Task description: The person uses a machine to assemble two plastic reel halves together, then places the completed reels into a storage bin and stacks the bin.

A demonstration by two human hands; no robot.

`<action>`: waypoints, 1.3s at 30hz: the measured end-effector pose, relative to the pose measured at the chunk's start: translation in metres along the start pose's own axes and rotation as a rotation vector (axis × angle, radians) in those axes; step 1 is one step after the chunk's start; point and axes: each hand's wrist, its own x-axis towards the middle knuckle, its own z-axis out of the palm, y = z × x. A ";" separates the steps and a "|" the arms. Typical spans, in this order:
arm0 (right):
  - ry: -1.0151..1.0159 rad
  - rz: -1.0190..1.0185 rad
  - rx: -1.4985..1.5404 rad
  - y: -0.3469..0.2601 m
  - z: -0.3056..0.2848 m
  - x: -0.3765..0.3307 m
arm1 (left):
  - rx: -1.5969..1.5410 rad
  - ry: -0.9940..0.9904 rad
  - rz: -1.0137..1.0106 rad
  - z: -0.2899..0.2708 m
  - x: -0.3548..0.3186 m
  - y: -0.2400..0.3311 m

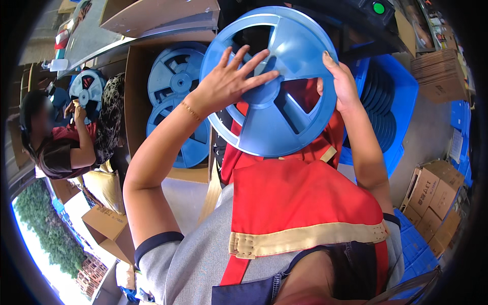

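- A blue reel (277,86), empty of any tape, is held up in the upper middle of the frame, flat face toward the camera, in front of a red vest (300,198).
- The left hand (231,81) is laid on the reel's face with fingers spread and flat, pressing near the hub rather than clenched around anything.
- The right hand (343,84) is wrapped over the reel's right rim, thumb at the front through a spoke opening, so the rim is grasped there.
- Judged from this, the reel is lifted and under inspection or turning; it is not yet set down anywhere.
- More blue reels (178,101) are seen stacked in a cardboard box (137,91) to the left of the held one, well apart from it.
- At the upper right a blue crate (404,96) is filled with a dark row of further reels standing on edge; which pile is finished cannot be told.
- At the left edge another person (61,142) is seated, with a similar reel (87,87) held in both hands.
- Brown cartons (434,201) are piled at the lower right.
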 end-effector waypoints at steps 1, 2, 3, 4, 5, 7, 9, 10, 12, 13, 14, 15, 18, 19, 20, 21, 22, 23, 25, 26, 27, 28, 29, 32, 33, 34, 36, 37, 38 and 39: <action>-0.007 0.006 -0.043 -0.006 0.003 0.003 | 0.062 0.043 0.045 0.012 0.006 0.000; -0.013 0.013 -0.086 -0.011 0.008 0.006 | 0.029 0.039 0.044 0.021 0.009 -0.002; -0.020 0.020 -0.128 -0.017 0.011 0.008 | -0.004 0.034 0.042 0.028 0.011 -0.003; -0.015 0.032 -0.176 -0.021 0.010 0.009 | -0.075 -0.041 0.033 0.030 0.011 -0.007; 0.012 0.047 -0.137 -0.016 0.005 0.013 | -0.139 -0.116 0.027 0.031 0.009 -0.013; 0.052 0.076 -0.063 0.001 -0.004 0.021 | -0.174 -0.068 -0.045 0.047 -0.011 -0.006; 0.004 0.126 -0.094 0.003 -0.011 0.015 | -0.288 -0.308 -0.178 0.034 -0.021 0.001; 0.063 0.131 -0.090 0.002 -0.014 0.010 | -0.352 -0.230 -0.276 0.037 -0.034 -0.001; 0.147 0.113 -0.025 0.011 -0.029 0.007 | -0.485 -0.081 -0.522 0.029 -0.058 -0.001; 0.170 0.070 0.012 0.015 -0.038 0.004 | -0.538 -0.054 -0.673 0.030 -0.078 -0.001; 0.201 0.050 0.075 0.020 -0.047 0.000 | -0.589 0.055 -0.776 0.039 -0.100 0.000; 0.231 0.030 0.134 0.025 -0.057 -0.005 | -0.733 0.118 -0.868 0.043 -0.118 0.005; 0.264 -0.036 0.235 0.036 -0.073 -0.016 | -1.376 0.233 -1.150 0.066 -0.172 0.039; 0.272 -0.047 0.273 0.038 -0.076 -0.018 | -1.400 0.224 -1.190 0.062 -0.172 0.045; 0.325 -0.028 0.298 0.038 -0.079 -0.020 | -1.426 0.219 -1.225 0.059 -0.170 0.051; 0.340 -0.014 0.302 0.035 -0.081 -0.024 | -1.423 0.267 -1.212 0.056 -0.165 0.057; 0.338 -0.019 0.293 0.033 -0.084 -0.026 | -1.384 0.317 -1.156 0.065 -0.174 0.056; 0.337 -0.032 0.284 0.030 -0.085 -0.027 | -1.522 0.290 -1.093 0.064 -0.174 0.047; 0.364 -0.013 0.280 0.020 -0.081 -0.034 | -1.718 0.293 -1.036 0.042 -0.163 0.037; 0.324 -0.028 0.292 0.017 -0.080 -0.038 | -1.662 0.340 -0.991 0.017 -0.146 0.033; 0.290 -0.039 0.311 0.014 -0.078 -0.045 | -1.655 0.251 -0.974 0.007 -0.145 0.022; 0.299 -0.034 0.350 0.010 -0.075 -0.052 | -1.675 0.339 -0.932 0.000 -0.139 0.018; 0.305 -0.027 0.388 0.008 -0.073 -0.057 | -1.693 0.427 -0.889 -0.004 -0.135 0.016; 0.203 -0.073 0.668 0.018 -0.068 -0.058 | -1.796 0.398 -0.789 -0.004 -0.111 0.008; 0.096 -0.066 0.778 0.024 -0.066 -0.056 | -1.869 0.363 -0.786 -0.017 -0.088 0.016; 0.084 0.017 0.827 0.017 -0.049 -0.055 | -1.895 0.366 -0.732 -0.016 -0.073 0.022; 0.073 0.085 0.703 0.015 -0.026 -0.055 | -1.963 0.358 -0.603 -0.006 -0.043 0.029; 0.171 0.096 0.560 0.006 -0.009 -0.053 | -1.992 0.361 -0.544 0.001 -0.033 0.036; 0.134 0.008 0.256 0.010 -0.013 -0.047 | -1.980 0.432 -0.464 0.003 -0.018 0.045; 0.125 -0.083 -0.044 0.016 -0.015 -0.041 | -1.969 0.458 -0.376 -0.001 -0.008 0.048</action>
